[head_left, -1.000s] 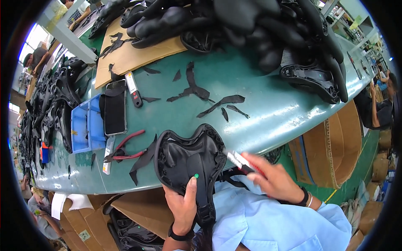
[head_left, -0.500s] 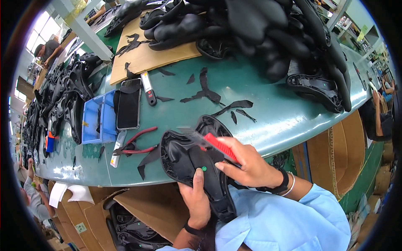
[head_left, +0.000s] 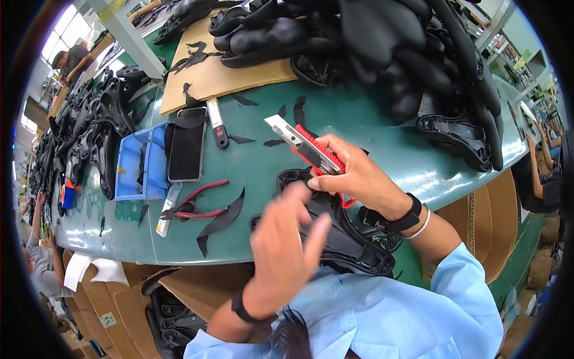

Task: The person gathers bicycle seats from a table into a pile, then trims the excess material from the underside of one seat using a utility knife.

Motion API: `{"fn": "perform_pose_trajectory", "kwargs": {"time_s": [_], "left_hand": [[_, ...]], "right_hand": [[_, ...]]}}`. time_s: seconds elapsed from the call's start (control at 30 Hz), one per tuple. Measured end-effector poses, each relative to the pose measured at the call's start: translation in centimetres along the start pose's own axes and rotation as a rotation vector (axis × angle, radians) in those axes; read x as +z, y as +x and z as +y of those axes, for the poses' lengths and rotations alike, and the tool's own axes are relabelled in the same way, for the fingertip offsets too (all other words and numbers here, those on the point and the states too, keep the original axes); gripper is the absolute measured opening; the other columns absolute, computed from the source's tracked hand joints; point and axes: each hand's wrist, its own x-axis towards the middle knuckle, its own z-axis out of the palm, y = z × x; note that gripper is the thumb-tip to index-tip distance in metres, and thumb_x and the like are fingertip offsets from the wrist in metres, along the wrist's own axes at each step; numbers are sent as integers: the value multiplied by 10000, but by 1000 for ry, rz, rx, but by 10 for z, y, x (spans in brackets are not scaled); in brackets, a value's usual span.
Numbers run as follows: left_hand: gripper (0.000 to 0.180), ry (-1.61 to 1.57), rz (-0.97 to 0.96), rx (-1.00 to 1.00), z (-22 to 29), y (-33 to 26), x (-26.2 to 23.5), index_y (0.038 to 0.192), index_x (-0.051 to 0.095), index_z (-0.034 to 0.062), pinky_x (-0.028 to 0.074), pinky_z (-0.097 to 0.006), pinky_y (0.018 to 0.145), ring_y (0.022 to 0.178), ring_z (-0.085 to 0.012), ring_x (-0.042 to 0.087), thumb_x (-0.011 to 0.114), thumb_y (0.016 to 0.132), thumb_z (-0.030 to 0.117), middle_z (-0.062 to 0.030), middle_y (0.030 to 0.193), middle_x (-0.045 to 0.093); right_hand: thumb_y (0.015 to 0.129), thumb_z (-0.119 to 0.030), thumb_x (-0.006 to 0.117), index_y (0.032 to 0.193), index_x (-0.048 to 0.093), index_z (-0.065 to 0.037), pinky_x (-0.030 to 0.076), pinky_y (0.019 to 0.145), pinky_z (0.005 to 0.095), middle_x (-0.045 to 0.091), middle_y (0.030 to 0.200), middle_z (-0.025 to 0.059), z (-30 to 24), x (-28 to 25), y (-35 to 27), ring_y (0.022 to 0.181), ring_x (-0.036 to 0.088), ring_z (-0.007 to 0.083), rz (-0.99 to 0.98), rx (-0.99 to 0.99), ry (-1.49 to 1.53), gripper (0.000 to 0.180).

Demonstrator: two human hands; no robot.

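My right hand [head_left: 365,182] is closed around a red utility knife [head_left: 299,142], its blade pointing up and left over the green table. Blurred by motion, my left hand [head_left: 278,248] is lifted with the fingers spread and nothing visible in it. Below the two hands, a black bicycle saddle [head_left: 347,236] lies underside up against my body at the table edge, partly hidden by the left hand. Left of it on the table are a strip of black trimming [head_left: 224,220] and a pair of red-handled pliers [head_left: 209,190].
A heap of black saddles [head_left: 382,36] covers the far side, partly on a cardboard sheet [head_left: 245,81]. A blue bin [head_left: 128,194], a phone [head_left: 186,152] and another knife [head_left: 217,125] lie to the left. Cardboard boxes [head_left: 197,287] stand below the edge. Other people work farther off.
My left hand has let go of the saddle and risen. The right hand has lifted the knife up off the saddle. The saddle has tilted over to the right.
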Motion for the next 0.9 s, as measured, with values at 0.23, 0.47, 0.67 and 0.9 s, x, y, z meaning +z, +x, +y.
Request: {"fn": "perform_pose_trajectory", "kwargs": {"time_s": [0.23,0.47,0.67,0.9], "left_hand": [[123,0,-303,-49,-53,35,14,894,642,72,368,-351,684,710,-216,517,667,830,174,-50,764,528],[85,-147,-176,-6,-50,35,25,813,634,50,368,-343,627,654,-221,495,678,792,119,-58,810,530],[72,26,-179,200,-48,27,19,792,638,60,317,-340,607,617,-197,467,691,762,100,-35,703,467],[80,-112,-212,141,-56,34,17,766,626,57,303,-329,621,581,-184,442,695,755,96,-25,665,481]], "right_hand": [[891,-103,622,1381,430,-85,484,622,266,643,993,83,-26,-16,-35,682,609,131,94,18,-385,526],[864,-107,636,1366,475,-98,537,677,342,601,1252,135,-12,-40,-92,904,669,327,33,-98,-1035,527],[844,-151,653,1356,518,-207,404,461,339,589,699,23,-20,-51,-66,541,562,232,-60,-276,-1206,533],[848,-197,654,1350,510,-211,366,387,364,523,568,56,-31,-45,-61,423,529,227,-124,-308,-1389,523]]}}
